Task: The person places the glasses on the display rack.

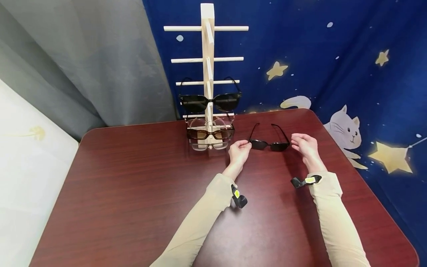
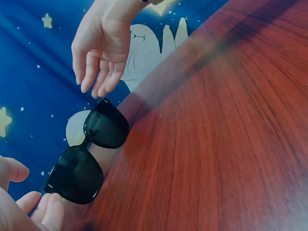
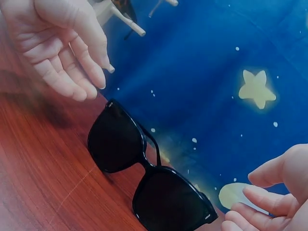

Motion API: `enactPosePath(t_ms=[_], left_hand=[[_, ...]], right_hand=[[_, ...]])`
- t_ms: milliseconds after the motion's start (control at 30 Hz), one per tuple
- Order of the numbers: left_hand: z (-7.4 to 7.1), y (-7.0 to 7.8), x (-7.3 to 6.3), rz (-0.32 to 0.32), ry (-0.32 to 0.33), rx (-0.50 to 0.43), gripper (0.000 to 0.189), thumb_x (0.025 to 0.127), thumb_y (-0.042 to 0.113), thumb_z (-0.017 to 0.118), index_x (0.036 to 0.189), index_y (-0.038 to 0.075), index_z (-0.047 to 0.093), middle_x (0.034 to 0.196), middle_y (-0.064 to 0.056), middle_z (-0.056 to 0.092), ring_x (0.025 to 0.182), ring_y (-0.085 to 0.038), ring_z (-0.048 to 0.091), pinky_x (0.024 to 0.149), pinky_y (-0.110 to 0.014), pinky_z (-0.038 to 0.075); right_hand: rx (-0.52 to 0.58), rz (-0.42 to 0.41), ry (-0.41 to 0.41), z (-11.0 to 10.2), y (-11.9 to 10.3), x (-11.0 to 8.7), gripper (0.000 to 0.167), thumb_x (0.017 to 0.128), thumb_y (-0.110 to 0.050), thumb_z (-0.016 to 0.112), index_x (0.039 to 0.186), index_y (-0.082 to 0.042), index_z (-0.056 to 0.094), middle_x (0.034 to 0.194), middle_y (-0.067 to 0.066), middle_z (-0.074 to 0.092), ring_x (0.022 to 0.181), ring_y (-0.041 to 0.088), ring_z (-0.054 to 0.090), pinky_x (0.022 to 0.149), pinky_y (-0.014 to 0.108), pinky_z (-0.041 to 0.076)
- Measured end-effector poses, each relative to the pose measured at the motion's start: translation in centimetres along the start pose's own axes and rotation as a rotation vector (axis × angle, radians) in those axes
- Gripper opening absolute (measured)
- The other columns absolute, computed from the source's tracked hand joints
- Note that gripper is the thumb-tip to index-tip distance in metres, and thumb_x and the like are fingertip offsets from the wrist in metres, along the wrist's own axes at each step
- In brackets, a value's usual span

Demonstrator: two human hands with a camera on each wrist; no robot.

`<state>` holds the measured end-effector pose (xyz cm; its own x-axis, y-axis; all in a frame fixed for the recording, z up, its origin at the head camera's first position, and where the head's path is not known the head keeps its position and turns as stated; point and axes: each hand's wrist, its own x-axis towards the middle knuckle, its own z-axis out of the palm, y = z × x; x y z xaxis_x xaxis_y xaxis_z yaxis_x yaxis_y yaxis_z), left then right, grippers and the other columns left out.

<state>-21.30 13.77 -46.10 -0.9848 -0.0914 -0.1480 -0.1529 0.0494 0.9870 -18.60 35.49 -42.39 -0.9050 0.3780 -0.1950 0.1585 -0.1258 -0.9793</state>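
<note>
Black sunglasses [image 1: 279, 147] stand on the table to the right of the rack, dark lenses toward me and both temples unfolded toward the back. My left hand [image 1: 239, 151] is at their left corner, fingertips right by the frame; in the left wrist view its thumb stands apart from the fingers [image 2: 53, 210]. On the other side, my right hand [image 1: 305, 145] hovers just off the right corner. Its fingers [image 3: 260, 199] are loosely bent with nothing between them. Both lenses show fully in the right wrist view, where the sunglasses [image 3: 118, 139] lie between the two hands.
A wooden eyewear rack [image 1: 207, 11] stands at the table's back edge. Dark sunglasses [image 1: 195, 103], brown-tinted glasses [image 1: 200, 134] and clear-lensed pairs hang on its lower pegs; bare pegs [image 1: 230, 28] stick out above. Behind the reddish-brown table [image 1: 133, 185] hang blue and grey curtains [image 1: 83, 66].
</note>
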Motion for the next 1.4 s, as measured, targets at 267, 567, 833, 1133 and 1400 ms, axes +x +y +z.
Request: enactPosePath(t_ms=[267,567,833,1133,1400], left_hand=[[1.3,0.3,1.0,-0.037,0.043,-0.045,0.022,0.085,0.011,0.066,0.104,0.0,0.069,0.091,-0.009,0.071,0.086,-0.017,0.067,0.074,-0.024,0.053],[1.7,0.3,2.3,-0.09,0.068,-0.064,0.023,0.086,0.011,0.065,0.107,0.002,0.069,0.095,-0.01,0.071,0.094,-0.021,0.065,0.081,-0.028,0.052],[1.9,0.2,2.6,-0.136,0.036,-0.066,0.023,0.085,0.011,0.065,0.106,0.004,0.07,0.093,-0.008,0.07,0.091,-0.02,0.064,0.081,-0.028,0.05],[2.0,0.2,2.6,-0.146,0.03,-0.09,0.016,0.082,0.004,0.066,0.097,0.004,0.073,0.087,-0.009,0.071,0.081,-0.016,0.064,0.071,-0.023,0.05],[2.2,-0.4,2.9,-0.158,-0.01,-0.197,0.018,0.081,-0.005,0.061,0.084,0.004,0.075,0.081,-0.006,0.07,0.068,-0.015,0.066,0.065,-0.022,0.055]], right_hand=[[-0.087,0.029,0.072,-0.1,0.7,1.3,0.01,0.091,-0.002,0.053,0.098,-0.003,0.06,0.069,-0.016,0.062,0.07,-0.001,0.059,0.062,0.012,0.051],[-0.128,0.081,0.042,0.6,1.7,1.9,0.034,0.092,-0.004,0.052,0.123,0.01,0.048,0.077,-0.013,0.06,0.072,0.001,0.058,0.073,0.018,0.052],[0.011,0.111,0.038,0.5,2.0,2.1,0.013,0.091,0.003,0.051,0.099,-0.001,0.06,0.07,-0.009,0.064,0.062,0.003,0.06,0.063,0.017,0.054],[0.052,0.109,0.053,0.4,2.2,2.1,0.019,0.089,0.009,0.05,0.088,-0.004,0.064,0.067,-0.004,0.064,0.058,0.005,0.059,0.06,0.016,0.054],[0.075,0.079,0.073,0.0,2.2,1.7,0.027,0.087,0.01,0.052,0.076,-0.01,0.066,0.066,-0.004,0.063,0.055,0.005,0.058,0.056,0.015,0.052]])
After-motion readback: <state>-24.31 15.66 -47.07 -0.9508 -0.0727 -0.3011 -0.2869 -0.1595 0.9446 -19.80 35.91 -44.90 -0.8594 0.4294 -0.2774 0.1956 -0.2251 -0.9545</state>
